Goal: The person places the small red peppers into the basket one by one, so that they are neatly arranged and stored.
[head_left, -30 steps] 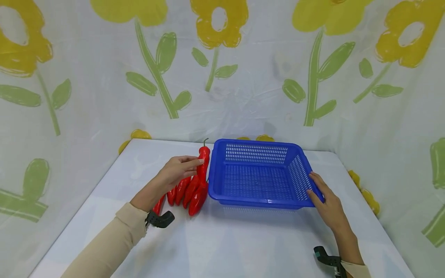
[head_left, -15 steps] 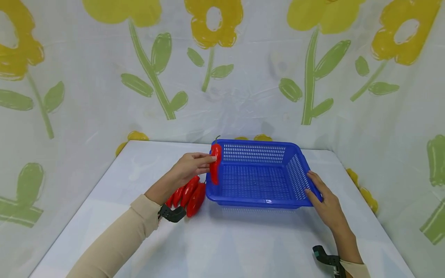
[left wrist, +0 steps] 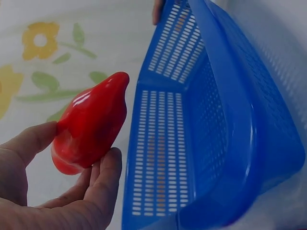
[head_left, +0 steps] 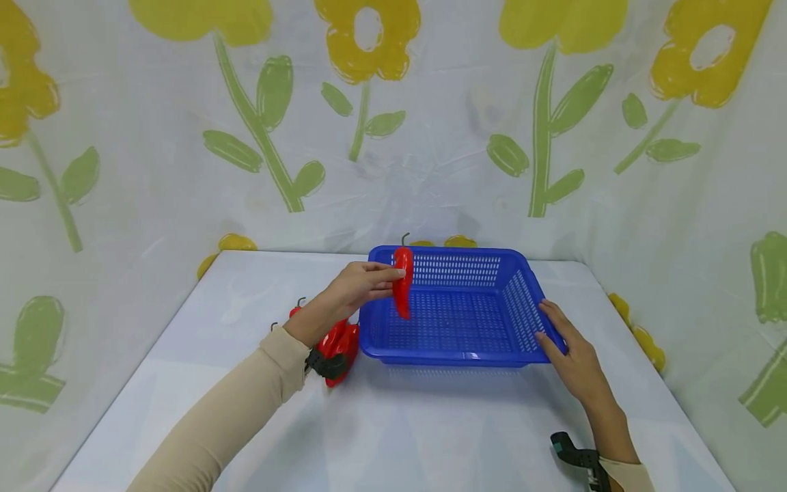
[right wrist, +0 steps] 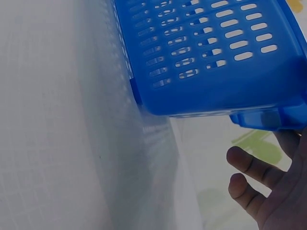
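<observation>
My left hand (head_left: 363,281) pinches a red chili pepper (head_left: 403,281) between thumb and fingers, over the left part of a blue plastic basket (head_left: 449,355). The pepper hangs upright in the head view, green stem up. From the left wrist, the pepper (left wrist: 91,122) appears beside the perforated basket wall (left wrist: 160,158). At the basket's right rim my right hand (head_left: 574,355) holds on, thumb at the inner side. Two of its fingers (right wrist: 254,167) show free of the basket in the right wrist view. No peppers are visible inside the basket.
Several more red peppers (head_left: 344,348) lie on the white table (head_left: 418,437) left of the basket, partly hidden by my left wrist and its black camera mount (head_left: 327,363). A flower-printed cloth (head_left: 443,137) hangs behind and at the sides.
My left hand has carried the pepper rightward, from above the pepper pile and past the basket's left rim to over its inside. The right hand stays at the right rim.
</observation>
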Available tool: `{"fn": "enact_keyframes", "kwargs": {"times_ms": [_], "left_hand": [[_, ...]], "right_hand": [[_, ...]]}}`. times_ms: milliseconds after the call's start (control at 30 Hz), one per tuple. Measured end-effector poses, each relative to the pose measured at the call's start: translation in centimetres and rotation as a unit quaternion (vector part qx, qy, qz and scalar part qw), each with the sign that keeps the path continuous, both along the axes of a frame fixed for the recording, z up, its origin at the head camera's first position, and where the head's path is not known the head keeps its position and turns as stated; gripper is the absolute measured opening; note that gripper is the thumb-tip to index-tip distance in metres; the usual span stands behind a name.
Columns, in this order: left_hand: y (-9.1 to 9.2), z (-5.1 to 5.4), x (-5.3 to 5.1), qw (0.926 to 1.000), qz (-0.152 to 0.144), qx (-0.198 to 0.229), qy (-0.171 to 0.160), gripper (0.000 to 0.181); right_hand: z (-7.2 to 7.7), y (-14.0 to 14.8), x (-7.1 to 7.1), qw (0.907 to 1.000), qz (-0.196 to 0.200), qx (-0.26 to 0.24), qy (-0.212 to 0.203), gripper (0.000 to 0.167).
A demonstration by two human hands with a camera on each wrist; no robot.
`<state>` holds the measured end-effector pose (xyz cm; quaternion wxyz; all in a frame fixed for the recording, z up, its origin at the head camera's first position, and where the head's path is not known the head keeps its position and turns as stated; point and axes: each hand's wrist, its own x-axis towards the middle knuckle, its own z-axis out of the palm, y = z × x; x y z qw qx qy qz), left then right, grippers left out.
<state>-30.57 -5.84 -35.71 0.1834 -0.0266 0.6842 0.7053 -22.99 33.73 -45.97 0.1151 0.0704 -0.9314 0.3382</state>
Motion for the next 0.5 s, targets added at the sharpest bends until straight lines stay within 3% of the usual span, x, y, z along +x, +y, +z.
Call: {"fn": "enact_keyframes", "kwargs": {"times_ms": [300,500], "left_hand": [[2.6,-0.1,-1.0,0.9999,-0.014,-0.004,-0.002,0.046],[4.4,-0.2,-1.6,0.9988,-0.048,0.004,0.009,0.042]], "right_hand": [[0.0,-0.1,-0.1,1.0,-0.003,-0.004,-0.003,0.062],[0.1,0.0,0.0,1.0,-0.005,-0.002,-0.003,0.061]]}}
